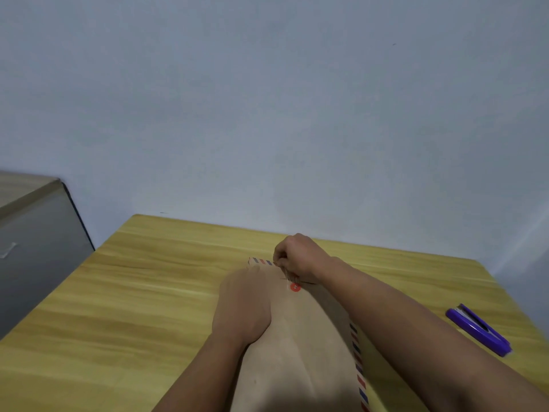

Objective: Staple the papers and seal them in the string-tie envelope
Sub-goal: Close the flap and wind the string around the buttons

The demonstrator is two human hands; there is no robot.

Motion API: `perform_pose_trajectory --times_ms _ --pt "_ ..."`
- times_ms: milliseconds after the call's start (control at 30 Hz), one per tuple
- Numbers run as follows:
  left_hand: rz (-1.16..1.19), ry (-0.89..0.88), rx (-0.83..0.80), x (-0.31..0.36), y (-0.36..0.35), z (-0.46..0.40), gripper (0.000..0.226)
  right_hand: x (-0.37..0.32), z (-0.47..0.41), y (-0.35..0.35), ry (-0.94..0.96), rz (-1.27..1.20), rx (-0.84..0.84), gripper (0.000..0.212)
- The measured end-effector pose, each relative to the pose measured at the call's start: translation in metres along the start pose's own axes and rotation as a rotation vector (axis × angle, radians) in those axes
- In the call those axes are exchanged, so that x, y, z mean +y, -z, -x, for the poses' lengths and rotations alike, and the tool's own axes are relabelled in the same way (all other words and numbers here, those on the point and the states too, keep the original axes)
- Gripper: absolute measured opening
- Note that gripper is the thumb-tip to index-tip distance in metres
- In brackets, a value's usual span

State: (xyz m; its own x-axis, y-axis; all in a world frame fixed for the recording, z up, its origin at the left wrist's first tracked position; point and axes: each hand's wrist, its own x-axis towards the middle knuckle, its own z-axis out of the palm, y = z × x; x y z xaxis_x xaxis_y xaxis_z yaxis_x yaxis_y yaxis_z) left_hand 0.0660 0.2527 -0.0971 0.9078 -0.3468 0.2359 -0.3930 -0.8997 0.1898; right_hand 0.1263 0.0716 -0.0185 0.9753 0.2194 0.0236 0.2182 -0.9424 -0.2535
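Observation:
A brown string-tie envelope (300, 346) with red and blue striped edges lies lengthwise on the wooden table (118, 292). A red button (295, 288) sits near its far end. My left hand (242, 307) lies flat on the envelope, just left of the button. My right hand (298, 257) is closed above the button and pinches the thin string (287, 275), which runs down toward the button. The papers are not visible. A purple stapler (478, 330) lies on the table at the right, apart from both hands.
A grey cabinet (38, 248) stands left of the table. A plain wall (267, 114) rises right behind the table's far edge.

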Motion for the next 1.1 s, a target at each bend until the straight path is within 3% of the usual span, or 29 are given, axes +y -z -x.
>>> perform_pose_trajectory --times_ms 367,833,967,1100 --pt "0.001 0.0 0.006 -0.001 -0.001 0.0 0.058 0.017 -0.002 -0.003 -0.094 -0.035 0.125 0.017" --pt "0.004 0.005 0.004 -0.001 -0.001 0.0 0.058 0.033 0.013 -0.008 -0.008 0.086 0.116 0.023" --pt "0.01 0.008 0.005 0.0 0.001 0.0 0.057 0.02 0.004 -0.015 0.086 0.039 0.123 0.022" --pt "0.009 0.005 -0.005 0.0 0.002 0.0 0.057 0.014 -0.001 -0.019 0.058 -0.08 0.145 0.018"
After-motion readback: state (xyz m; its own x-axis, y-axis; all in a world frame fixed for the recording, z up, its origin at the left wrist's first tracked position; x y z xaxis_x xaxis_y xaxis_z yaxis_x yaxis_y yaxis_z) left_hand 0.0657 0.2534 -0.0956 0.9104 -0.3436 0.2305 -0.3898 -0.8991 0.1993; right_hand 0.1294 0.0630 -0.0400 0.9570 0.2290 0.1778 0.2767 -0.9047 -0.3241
